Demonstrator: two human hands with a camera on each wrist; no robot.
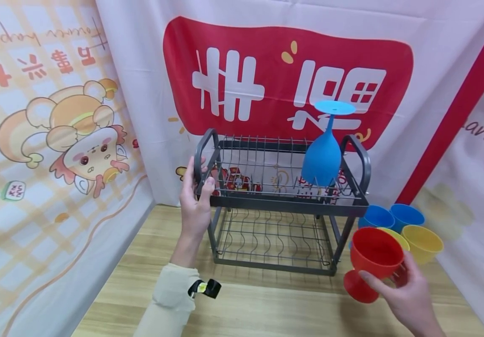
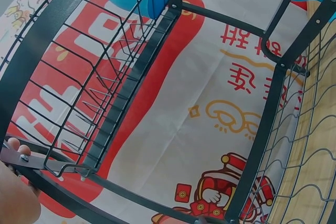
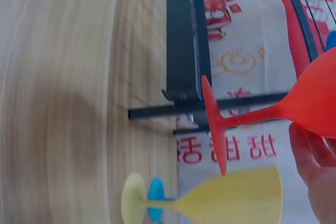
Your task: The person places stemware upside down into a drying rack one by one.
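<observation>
A two-tier black dish rack (image 1: pixel 284 203) stands on the wooden table. My left hand (image 1: pixel 196 201) grips the left end of its upper tier, by the handle; the left wrist view shows part of that hand at the frame. My right hand (image 1: pixel 410 295) holds a red plastic goblet (image 1: pixel 377 252) by its bowl, right of the rack and off the table, its mouth facing up. In the right wrist view the red goblet's (image 3: pixel 315 98) stem and foot stick out from the fingers. Upside down in the upper tier's right side sits a blue goblet (image 1: pixel 322 159).
Right of the rack stand yellow goblets (image 1: pixel 423 243) and blue goblets (image 1: pixel 408 216), mouths up. The lower tier has a wavy wire shelf (image 1: pixel 271 238). A printed cloth (image 1: pixel 141 70) hangs behind the rack and along the left side.
</observation>
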